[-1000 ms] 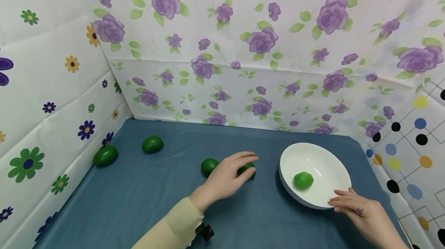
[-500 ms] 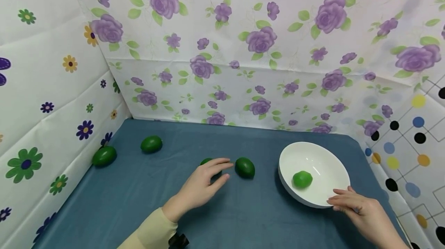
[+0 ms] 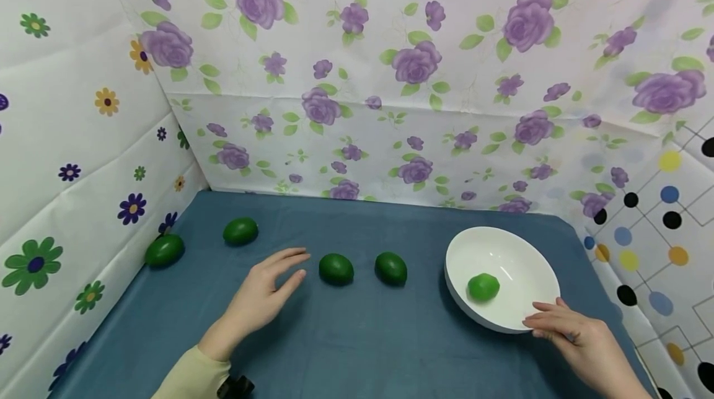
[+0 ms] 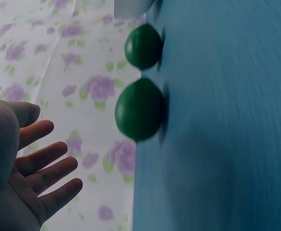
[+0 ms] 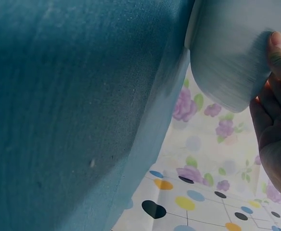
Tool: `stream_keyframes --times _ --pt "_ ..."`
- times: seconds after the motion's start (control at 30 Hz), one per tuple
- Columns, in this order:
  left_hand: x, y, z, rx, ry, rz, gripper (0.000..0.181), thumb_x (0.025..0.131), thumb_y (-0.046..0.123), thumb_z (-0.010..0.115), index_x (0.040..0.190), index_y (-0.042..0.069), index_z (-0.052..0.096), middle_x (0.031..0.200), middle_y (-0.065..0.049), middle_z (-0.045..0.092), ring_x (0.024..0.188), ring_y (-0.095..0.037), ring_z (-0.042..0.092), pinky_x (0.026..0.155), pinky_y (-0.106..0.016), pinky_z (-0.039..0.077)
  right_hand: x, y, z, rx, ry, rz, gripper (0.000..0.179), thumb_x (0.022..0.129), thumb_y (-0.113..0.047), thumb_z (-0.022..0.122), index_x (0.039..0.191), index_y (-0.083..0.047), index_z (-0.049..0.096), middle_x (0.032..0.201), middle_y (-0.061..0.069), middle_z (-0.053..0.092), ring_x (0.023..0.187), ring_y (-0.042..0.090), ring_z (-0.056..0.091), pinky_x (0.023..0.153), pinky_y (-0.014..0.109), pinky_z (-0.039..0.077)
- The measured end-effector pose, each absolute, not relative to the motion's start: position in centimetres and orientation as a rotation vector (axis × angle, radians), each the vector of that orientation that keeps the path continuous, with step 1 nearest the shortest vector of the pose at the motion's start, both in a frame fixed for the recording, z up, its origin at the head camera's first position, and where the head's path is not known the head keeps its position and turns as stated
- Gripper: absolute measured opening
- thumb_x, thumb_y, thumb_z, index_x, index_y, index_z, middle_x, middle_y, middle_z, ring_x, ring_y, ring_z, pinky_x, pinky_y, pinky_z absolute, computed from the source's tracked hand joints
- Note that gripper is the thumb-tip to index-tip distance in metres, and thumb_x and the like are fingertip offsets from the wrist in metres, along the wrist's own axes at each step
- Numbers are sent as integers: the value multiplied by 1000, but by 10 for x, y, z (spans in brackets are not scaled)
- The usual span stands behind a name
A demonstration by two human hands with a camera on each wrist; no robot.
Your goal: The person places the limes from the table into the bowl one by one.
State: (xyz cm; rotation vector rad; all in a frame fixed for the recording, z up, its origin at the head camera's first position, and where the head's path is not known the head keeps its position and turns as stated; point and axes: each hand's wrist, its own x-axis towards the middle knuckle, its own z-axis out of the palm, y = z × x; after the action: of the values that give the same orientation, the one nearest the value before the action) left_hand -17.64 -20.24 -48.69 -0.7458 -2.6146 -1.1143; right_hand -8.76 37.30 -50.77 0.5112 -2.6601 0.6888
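My left hand (image 3: 262, 290) is held over the table, fingers loosely extended and holding nothing. Just right of its fingertips lies a dark green oval fruit (image 3: 336, 269) with a smooth skin; a similar second fruit (image 3: 391, 269) lies further right. Both also show in the left wrist view, beyond the spread fingers of the left hand (image 4: 39, 163). At the right, my right hand (image 3: 580, 337) pinches the near rim of a white bowl (image 3: 527, 269), its thumb on the outer wall in the right wrist view. Inside the bowl sits a brighter green, lumpy lime-like fruit (image 3: 483, 287).
Two more dark green fruits lie at the left: one fruit (image 3: 241, 232) towards the back, another fruit (image 3: 165, 251) against the left cloth wall. A blue cloth (image 3: 357, 349) covers the table. A flowered sheet (image 3: 357, 77) rises behind it, with patterned sheets at both sides.
The left hand has moved left and away from the two middle fruits, uncovering both. The right hand stays at the bowl's rim, and the bowl and its fruit have not moved.
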Motion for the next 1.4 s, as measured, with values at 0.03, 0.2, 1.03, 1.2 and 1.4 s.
stream_keyframes --times 0.03,0.2,1.03,1.2,1.4 --pt "-176 -207 -487 -732 -2612 -1100 36 108 26 68 143 16 70 150 -4 62 137 -29 61 100 -53 57 -88 372 -507 514 -2656 688 51 70 13 91 103 -27 87 104 -13 80 117 -10 63 113 4 25" --pt "-178 -235 -488 -647 -2581 -1011 35 107 18 71 141 11 71 147 -9 64 133 -33 62 99 -56 57 -88 370 -507 521 -2646 682 51 69 13 91 102 -27 87 104 -15 79 117 -12 62 114 5 26" --pt "-180 -347 -480 -285 -2539 -788 36 107 16 69 140 3 70 148 -23 59 126 -48 59 78 -40 49 -87 371 -507 514 -2645 683 50 70 12 92 102 -26 87 104 -16 79 118 -13 61 114 5 26" --pt "-184 -355 -479 -220 -2585 -819 42 109 17 64 146 -3 63 156 -30 48 139 -58 44 98 -75 41 -88 372 -507 502 -2651 686 50 70 12 91 101 -26 87 103 -15 79 118 -13 61 113 5 26" --pt "-189 -363 -478 -152 -2692 -786 50 111 22 61 152 -5 54 162 -36 35 143 -62 36 104 -80 34 -88 372 -508 504 -2653 692 50 70 12 91 102 -27 87 103 -14 79 117 -11 63 113 4 26"
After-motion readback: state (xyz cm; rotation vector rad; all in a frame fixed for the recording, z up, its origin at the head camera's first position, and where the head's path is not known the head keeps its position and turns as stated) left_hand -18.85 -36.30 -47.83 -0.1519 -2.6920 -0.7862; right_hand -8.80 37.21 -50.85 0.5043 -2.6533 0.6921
